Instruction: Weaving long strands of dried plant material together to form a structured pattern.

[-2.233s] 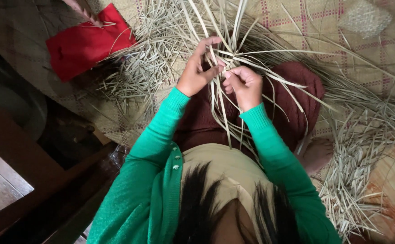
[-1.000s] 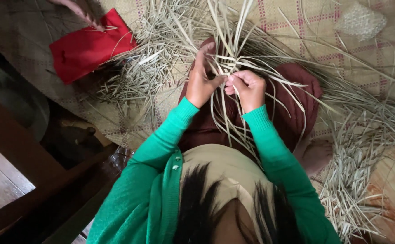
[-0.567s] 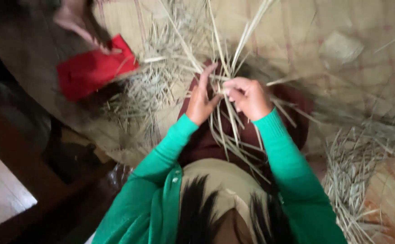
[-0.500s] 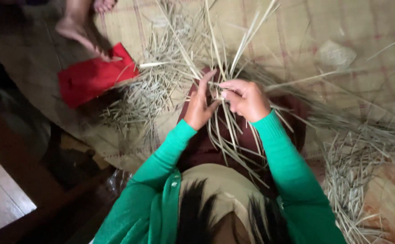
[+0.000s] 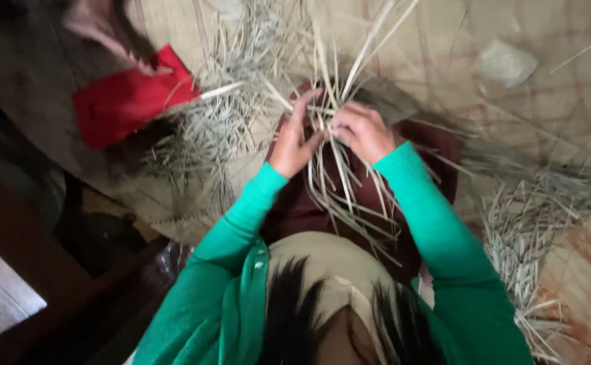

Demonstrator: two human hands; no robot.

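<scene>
- Left hand [image 5: 294, 143] and right hand [image 5: 361, 130] close together over the lap, both pinching the same bunch of dried grass strips [image 5: 336, 169].
- Left hand: fingers up, thumb and fingers clamped on strips at the crossing point; right hand curled over, fingertips gripping strips just beside the left.
- Strips fan upward past the hands and hang down over the maroon skirt [image 5: 309, 209]; the crossing looks woven, detail blurred.
- Green sleeves [image 5: 437, 236] on both arms, beige top below.
- Loose pile of dried grass [image 5: 214, 128] on the woven floor mat [image 5: 532, 40], left of the hands, near them.
- More grass heaped at right [image 5: 525, 236], beside the right elbow.
- Red cloth [image 5: 126, 105] upper left, well apart from the hands; another person's bare foot [image 5: 96, 23] just above it, blurred.
- Dark wooden floor [image 5: 11, 270] at lower left.
</scene>
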